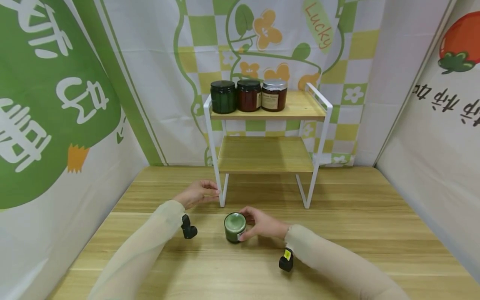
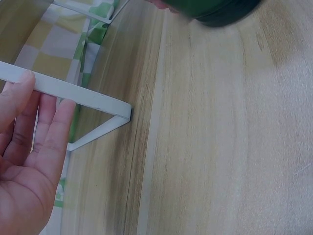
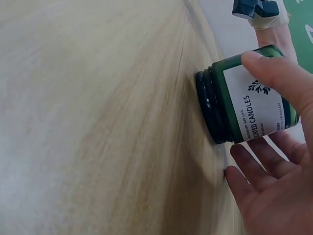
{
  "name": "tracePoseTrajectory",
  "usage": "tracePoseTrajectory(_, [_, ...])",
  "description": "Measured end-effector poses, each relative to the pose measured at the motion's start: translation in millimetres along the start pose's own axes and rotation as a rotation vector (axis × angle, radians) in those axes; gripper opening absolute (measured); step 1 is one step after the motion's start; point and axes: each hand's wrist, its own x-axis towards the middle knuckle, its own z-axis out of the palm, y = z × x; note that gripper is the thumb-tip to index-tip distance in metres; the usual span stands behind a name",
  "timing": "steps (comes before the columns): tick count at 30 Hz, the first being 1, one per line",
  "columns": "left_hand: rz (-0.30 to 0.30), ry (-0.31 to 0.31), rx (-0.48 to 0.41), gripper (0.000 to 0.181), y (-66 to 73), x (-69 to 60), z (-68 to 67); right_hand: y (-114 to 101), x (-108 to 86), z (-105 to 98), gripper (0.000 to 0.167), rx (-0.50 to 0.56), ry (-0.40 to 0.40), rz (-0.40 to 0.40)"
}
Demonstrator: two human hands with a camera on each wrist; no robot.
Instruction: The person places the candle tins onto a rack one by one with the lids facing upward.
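A green scented-candle jar [image 1: 235, 227] is upside down, its dark lid facing the tabletop and its base upward. My right hand [image 1: 264, 225] grips it from the right, with the thumb [image 3: 274, 73] over its white label and the fingers around the other side. Whether the lid touches the table, I cannot tell. My left hand [image 1: 198, 193] pinches the front left leg [image 2: 88, 96] of a white-framed shelf [image 1: 266, 154] between thumb and fingers, just above the table. In the left wrist view, only part of the jar [image 2: 215, 10] shows at the top edge.
On the shelf's upper board [image 1: 300, 104] stand a green jar [image 1: 223, 98], a dark red jar [image 1: 248, 96] and a silver-lidded jar [image 1: 274, 96], side by side at the left. Printed curtains [image 1: 150, 83] enclose the wooden table [image 1: 356, 233] at the back and sides.
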Motion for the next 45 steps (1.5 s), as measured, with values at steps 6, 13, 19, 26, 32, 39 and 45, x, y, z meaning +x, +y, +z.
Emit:
tracePoseTrajectory(6, [0.0,0.009,-0.004,0.009,0.9,-0.4,0.7,-0.4,3.1,1.9,0.066,0.013,-0.013,0.012])
tracePoseTrajectory(13, [-0.004,0.019,0.003,0.01,1.1,0.4,1.6,-0.1,6.6,4.3,0.065,0.02,-0.033,-0.022])
tracePoseTrajectory(19, [-0.004,0.013,0.004,0.01,1.1,0.4,1.4,-1.3,7.6,4.2,0.063,-0.017,-0.026,-0.006])
tracePoseTrajectory(26, [0.002,0.015,0.019,0.008,-0.2,0.1,2.1,1.2,5.9,3.9,0.06,-0.08,-0.003,-0.006])
tracePoseTrajectory(32, [0.01,0.004,0.019,0.009,-1.5,0.6,2.0,3.5,1.2,1.4,0.06,-0.095,0.031,-0.032])
tracePoseTrajectory(39, [0.014,0.001,0.006,0.011,-1.1,0.8,0.4,-13.7,-11.9,-11.2,0.059,-0.08,0.109,-0.113])
tracePoseTrajectory(45, [0.019,-0.011,0.002,0.012,-0.4,0.4,-1.7,-30.9,-21.8,-26.7,0.062,-0.089,0.175,-0.165])
